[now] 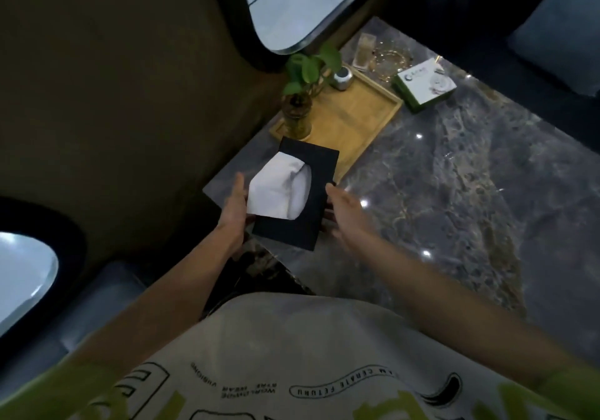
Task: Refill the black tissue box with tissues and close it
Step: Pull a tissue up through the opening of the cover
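While white tissue (279,189) pokes from black tissue box (289,233), L grip (232,211) + R grip (345,213) clasp its sides.

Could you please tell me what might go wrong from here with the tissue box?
1. The black tissue box is at the near edge of the table, between the left hand and right hand; a loose hold could drop it off.
2. The plant vase on the wooden tray stands just behind; pushing forward might topple it.
3. The protruding tissue overlaps the left hand and could get tugged out.
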Available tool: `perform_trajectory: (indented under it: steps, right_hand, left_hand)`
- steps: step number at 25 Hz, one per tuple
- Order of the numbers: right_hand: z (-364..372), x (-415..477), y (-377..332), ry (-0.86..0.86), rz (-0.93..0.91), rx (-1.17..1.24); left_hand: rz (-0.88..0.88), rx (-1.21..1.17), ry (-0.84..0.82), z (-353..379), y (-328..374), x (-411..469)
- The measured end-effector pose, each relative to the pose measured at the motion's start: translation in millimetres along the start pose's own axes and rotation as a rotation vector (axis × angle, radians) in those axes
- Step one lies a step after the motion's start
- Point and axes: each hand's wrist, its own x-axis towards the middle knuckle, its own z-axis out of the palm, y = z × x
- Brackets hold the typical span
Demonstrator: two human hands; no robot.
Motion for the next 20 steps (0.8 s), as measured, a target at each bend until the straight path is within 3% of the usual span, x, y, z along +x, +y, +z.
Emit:
perform_trajectory:
  steps: [5, 9, 20]
  right_hand:
    - [58, 19, -4, -0.046, 0.055, 0.06]
    - [84, 33, -5, 0.009, 0.099, 0.032]
    - [115, 34, 3, -0.012, 0.095, 0.08]
  left_hand:
    - [-0.064, -0.092, 0.035, -41, 24, 33]
    - [-0.07, -0.035, 0.075, -60, 33, 58]
    - [0.015, -0.013, 0.202, -74, 41, 73]
